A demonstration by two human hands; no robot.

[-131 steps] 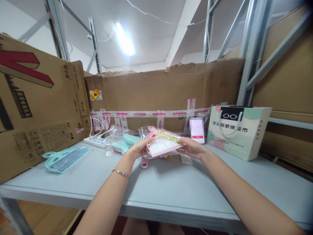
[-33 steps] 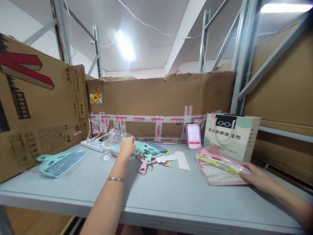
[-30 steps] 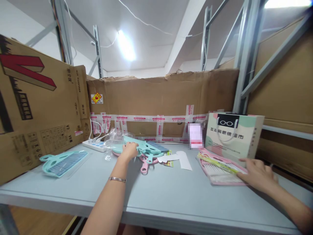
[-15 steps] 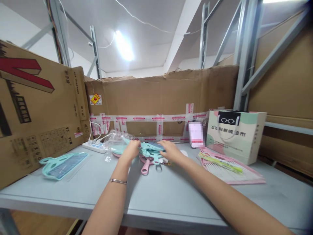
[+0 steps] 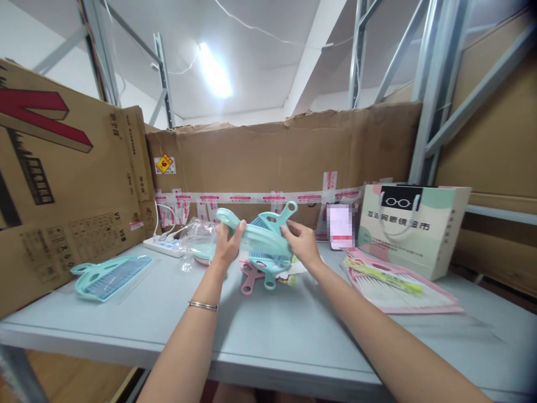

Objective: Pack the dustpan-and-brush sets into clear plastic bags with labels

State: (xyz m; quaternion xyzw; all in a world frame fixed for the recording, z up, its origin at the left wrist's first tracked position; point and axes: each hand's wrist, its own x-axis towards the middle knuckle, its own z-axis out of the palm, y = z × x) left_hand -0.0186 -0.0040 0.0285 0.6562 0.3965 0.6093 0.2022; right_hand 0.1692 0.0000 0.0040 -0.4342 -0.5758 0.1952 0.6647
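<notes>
My left hand is closed round the handle end of a mint-green dustpan, which is tilted above the table. Behind its upper edge is a mint-green brush, its handle pointing up and right. My right hand pinches at the brush's side, close to the dustpan's far edge; the exact contact is partly hidden. Below them on the table lie a second mint-green brush and a pink brush, partly covered. Clear plastic wrapping with more mint and pink pieces lies left of my left hand.
A wrapped mint dustpan-and-brush set lies at left, a pink set at right. Behind stand a power strip, a phone, a paper bag and large cardboard boxes. The grey table's front edge is near me.
Both hands have risen from the pile, lifting the mint dustpan and a brush. The pink brush and another mint brush stay on the table. The view has shifted slightly.
</notes>
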